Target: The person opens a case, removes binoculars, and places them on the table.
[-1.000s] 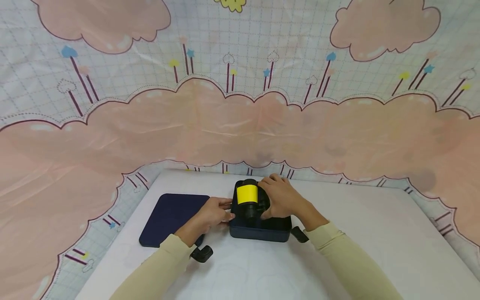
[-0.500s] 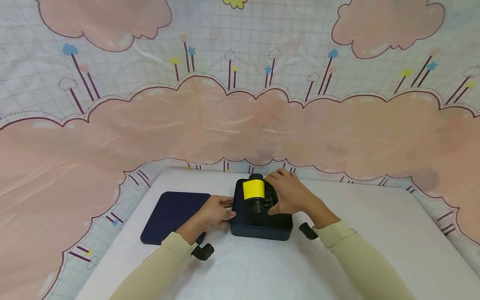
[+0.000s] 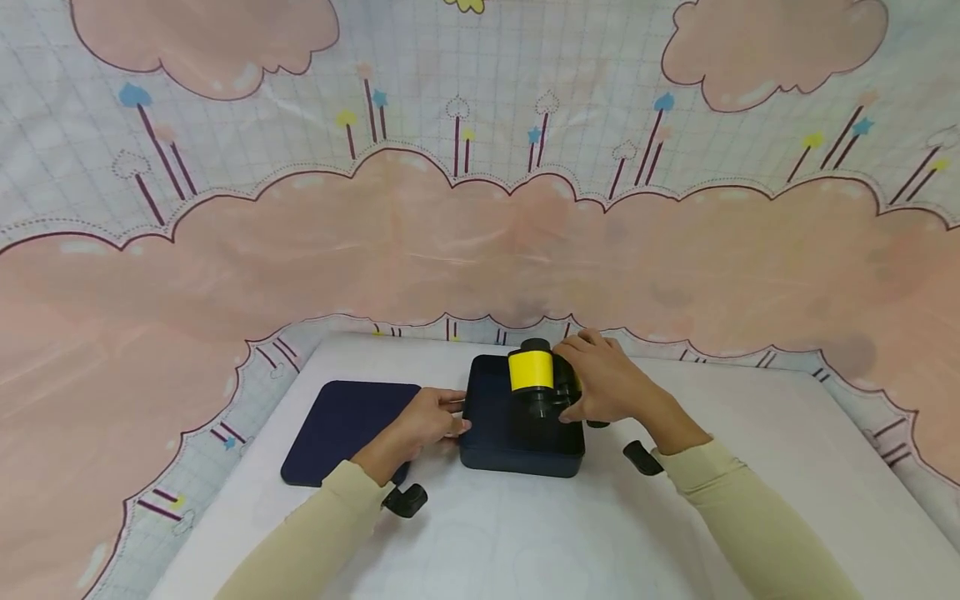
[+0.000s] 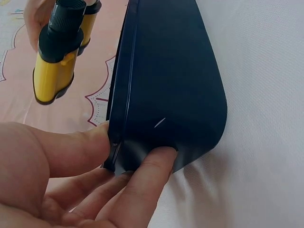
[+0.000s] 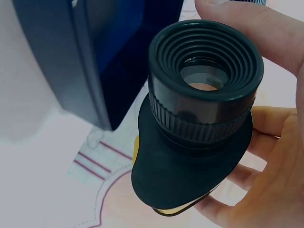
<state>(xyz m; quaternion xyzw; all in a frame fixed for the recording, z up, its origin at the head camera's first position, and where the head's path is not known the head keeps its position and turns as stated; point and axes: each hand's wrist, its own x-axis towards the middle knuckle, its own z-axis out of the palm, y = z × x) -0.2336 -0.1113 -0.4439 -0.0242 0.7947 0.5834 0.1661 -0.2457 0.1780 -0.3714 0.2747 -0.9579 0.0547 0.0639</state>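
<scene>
Low in the head view, right of centre, the binoculars [image 3: 531,371] are up in the air, yellow barrel showing, over the right-hand part of a dark topless box [image 3: 517,462]! The right hand [image 3: 607,379] has them, thumb and bent fingers closed round the right-hand barrel. And lower centre, the left hand [image 3: 427,421] pinches the box's left edge, thumb at the rim, fingertips on the wall. Left of that, a flat navy panel [image 3: 337,433] lies on the white table [image 3: 712,475], partly covered by that hand.
</scene>
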